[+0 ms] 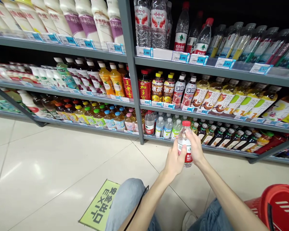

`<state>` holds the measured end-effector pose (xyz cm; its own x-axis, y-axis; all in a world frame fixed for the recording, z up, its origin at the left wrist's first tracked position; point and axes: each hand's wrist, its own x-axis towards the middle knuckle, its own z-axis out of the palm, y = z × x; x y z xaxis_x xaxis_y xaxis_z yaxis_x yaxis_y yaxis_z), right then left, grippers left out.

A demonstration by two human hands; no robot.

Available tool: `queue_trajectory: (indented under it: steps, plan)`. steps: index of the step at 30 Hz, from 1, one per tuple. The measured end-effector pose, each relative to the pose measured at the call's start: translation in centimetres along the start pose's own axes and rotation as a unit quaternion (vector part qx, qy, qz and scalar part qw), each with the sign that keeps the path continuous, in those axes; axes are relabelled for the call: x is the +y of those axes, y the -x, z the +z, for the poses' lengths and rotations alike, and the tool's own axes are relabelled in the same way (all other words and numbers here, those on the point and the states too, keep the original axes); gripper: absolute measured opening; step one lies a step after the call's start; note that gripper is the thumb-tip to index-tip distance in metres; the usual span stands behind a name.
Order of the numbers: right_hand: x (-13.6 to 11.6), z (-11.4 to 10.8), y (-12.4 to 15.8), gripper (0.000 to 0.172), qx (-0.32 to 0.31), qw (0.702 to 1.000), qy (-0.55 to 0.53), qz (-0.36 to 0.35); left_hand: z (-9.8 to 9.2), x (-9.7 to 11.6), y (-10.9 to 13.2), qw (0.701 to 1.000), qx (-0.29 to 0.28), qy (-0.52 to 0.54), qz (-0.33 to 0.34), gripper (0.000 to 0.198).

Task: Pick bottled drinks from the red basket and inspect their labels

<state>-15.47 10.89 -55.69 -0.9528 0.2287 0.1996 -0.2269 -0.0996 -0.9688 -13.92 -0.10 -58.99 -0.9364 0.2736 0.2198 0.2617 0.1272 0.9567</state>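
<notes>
A clear water bottle [188, 158] with a red cap and a red-and-white label is upright between both hands, in front of the bottom shelf. My left hand [175, 158] wraps its left side, with the thumb across the label. On the right side of the bottle my right hand [194, 146] is closed round it, fingers near the shoulder. Behind it, small clear bottles [168, 125] stand on the bottom shelf, beside a red-capped water bottle [149, 122] with a similar label.
Shelves [159, 58] of drinks with price tags span the view, split by a grey upright post [132, 48]. A red basket [283, 205] sits at the lower right. A green floor sign [98, 205] lies beside my bent knee [127, 199].
</notes>
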Motion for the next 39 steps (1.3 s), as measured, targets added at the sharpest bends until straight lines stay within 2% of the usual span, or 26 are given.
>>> queue_trajectory:
  steps: [15, 28, 33, 39]
  plan:
    - [0.37, 0.04, -0.07, 0.039, 0.016, 1.000, 0.012, 0.015, -0.05, 0.18, -0.11, 0.999, 0.004, 0.033, 0.004, 0.055]
    - [0.11, 0.04, -0.03, 0.040, 0.018, 1.000, 0.014, 0.016, -0.04, 0.09, -0.16, 1.000, 0.004, 0.019, 0.010, 0.056]
    - [0.08, 0.06, -0.06, 0.040, 0.000, 1.000, 0.017, 0.007, -0.05, 0.27, -0.15, 0.999, 0.008, 0.030, 0.017, 0.054]
    - [0.12, 0.12, -0.04, 0.038, 0.019, 1.000, 0.007, 0.006, -0.04, 0.16, -0.20, 1.000, 0.001, 0.026, 0.018, 0.053]
